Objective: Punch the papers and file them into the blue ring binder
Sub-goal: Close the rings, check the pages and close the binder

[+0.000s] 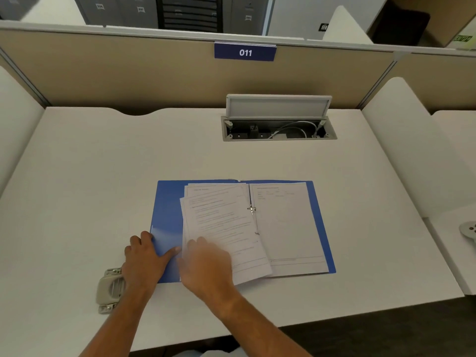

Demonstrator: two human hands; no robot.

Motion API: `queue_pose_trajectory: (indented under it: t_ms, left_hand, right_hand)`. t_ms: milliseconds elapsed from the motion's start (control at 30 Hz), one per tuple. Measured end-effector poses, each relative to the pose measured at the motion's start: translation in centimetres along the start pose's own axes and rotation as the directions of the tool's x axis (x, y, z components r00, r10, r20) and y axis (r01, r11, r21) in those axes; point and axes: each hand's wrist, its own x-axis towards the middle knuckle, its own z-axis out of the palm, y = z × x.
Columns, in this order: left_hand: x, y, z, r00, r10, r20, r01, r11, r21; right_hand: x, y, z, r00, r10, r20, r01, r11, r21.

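The blue ring binder lies open on the white desk. A filed sheet lies flat on its right half beside the metal rings. A fanned stack of printed papers rests askew on the left half, its right edge at the rings. My left hand lies on the binder's left cover, fingers over its left edge and thumb on the blue surface. My right hand, blurred, presses flat on the lower left corner of the stack. A beige hole punch sits left of my left wrist.
An open cable box with its lid up is set into the desk behind the binder. A beige partition with a blue "011" sign closes the back. White side panels flank the desk. A grey object shows at the right edge.
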Motion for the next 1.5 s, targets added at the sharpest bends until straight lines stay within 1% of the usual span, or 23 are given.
queue_pose_trajectory:
  t_ms: [67,100,167,233,333,367,400,433,467,533,667,733,867,933,1000,1033,1067,1100,1133,1200,1267,1367,1500]
  left_hand:
    - [0.0,0.0,0.0,1.0,0.01,-0.008,-0.01,1.0,-0.002]
    - [0.0,-0.1,0.0,1.0,0.01,-0.008,-0.01,1.0,0.0]
    - [0.1,-0.2,0.1,1.0,0.003,-0.002,-0.003,1.0,0.008]
    - [0.2,-0.3,0.2,1.0,0.002,-0.001,-0.002,1.0,0.02]
    - [0.2,-0.4,0.2,1.0,0.007,-0.004,-0.007,1.0,0.008]
    - [0.2,-0.4,0.2,1.0,0.011,-0.009,-0.011,1.0,0.001]
    - [0.2,-0.4,0.3,1.0,0.015,-0.011,-0.015,1.0,-0.002]
    - [0.2,-0.4,0.3,1.0,0.018,-0.01,-0.018,1.0,0.0]
    - [0.3,-0.4,0.3,1.0,0.018,-0.007,-0.018,1.0,0.003]
    - [0.3,-0.4,0.3,1.0,0.012,-0.002,-0.012,1.0,0.005]
    - [0.4,-0.3,0.3,1.0,0.01,0.004,-0.01,1.0,0.008]
    - [0.3,-0.3,0.3,1.0,0.009,0.003,-0.009,1.0,0.008]
    - [0.4,-0.4,0.3,1.0,0.005,0.009,-0.005,1.0,0.004]
    - [0.4,-0.4,0.3,1.0,0.005,0.007,-0.005,1.0,0.003]
    - [0.3,-0.4,0.2,1.0,0.005,0.004,-0.005,1.0,-0.003]
    - [0.3,-0.4,0.2,1.0,0.005,0.004,-0.005,1.0,-0.008]
    - [0.3,-0.3,0.2,1.0,0.005,0.004,-0.005,1.0,-0.011]
    - [0.3,-0.3,0.1,1.0,0.003,0.004,-0.003,1.0,-0.009]
    - [0.3,-0.3,0.1,1.0,0.001,0.005,-0.001,1.0,-0.006]
    - [0.3,-0.2,0.1,1.0,0.0,0.007,0.0,1.0,-0.003]
    - [0.4,-0.3,0.1,1.0,0.001,0.008,-0.001,1.0,-0.002]
    - [0.5,-0.4,0.2,1.0,0.01,-0.002,-0.01,1.0,0.009]
    - [0.4,-0.5,0.3,1.0,0.009,-0.005,-0.009,1.0,0.006]
  right_hand:
    - [-0.2,1.6,-1.4,0.991,0.117,-0.066,-0.105,0.981,0.164]
    - [-0.3,3.1,-2.1,0.973,0.194,-0.125,-0.164,0.962,0.217]
    - [-0.3,7.5,-3.3,0.9,0.365,-0.239,-0.305,0.917,0.256]
    - [-0.6,13.0,-4.4,0.781,0.569,-0.257,-0.497,0.816,0.295]
    - [-2.0,20.7,-5.3,0.534,0.832,-0.149,-0.757,0.549,0.353]
    - [-2.6,22.5,-5.5,0.466,0.879,-0.096,-0.81,0.468,0.354]
    - [-3.2,24.0,-5.6,0.417,0.907,-0.049,-0.842,0.407,0.355]
    - [-3.6,25.0,-5.6,0.388,0.922,-0.012,-0.857,0.365,0.364]
    - [-3.8,25.7,-5.5,0.376,0.926,0.019,-0.858,0.34,0.384]
    - [-4.0,26.4,-5.3,0.378,0.924,0.062,-0.844,0.317,0.433]
    - [-4.1,27.4,-4.7,0.358,0.926,0.117,-0.831,0.26,0.491]
    - [-4.1,27.8,-4.4,0.346,0.933,0.098,-0.847,0.265,0.462]
    - [-3.9,27.6,-4.8,0.314,0.95,0.006,-0.852,0.278,0.444]
    - [-3.8,27.4,-5.1,0.316,0.949,0.023,-0.831,0.265,0.489]
    - [-3.7,26.9,-5.8,0.323,0.942,0.092,-0.781,0.21,0.588]
    - [-3.7,26.5,-6.4,0.335,0.935,0.117,-0.747,0.188,0.637]
    - [-3.6,25.9,-7.2,0.36,0.925,0.119,-0.715,0.192,0.672]
    - [-3.4,25.2,-8.0,0.395,0.914,0.096,-0.691,0.226,0.687]
    - [-3.1,24.4,-8.8,0.435,0.899,0.054,-0.674,0.286,0.681]
    - [-2.4,22.0,-10.3,0.536,0.843,-0.04,-0.637,0.435,0.636]
    - [-1.5,19.0,-11.3,0.648,0.756,-0.092,-0.579,0.567,0.586]
    - [-0.7,13.6,-11.4,0.796,0.599,-0.087,-0.475,0.707,0.523]
    - [0.1,7.0,-8.1,0.907,0.42,0.012,-0.384,0.818,0.428]
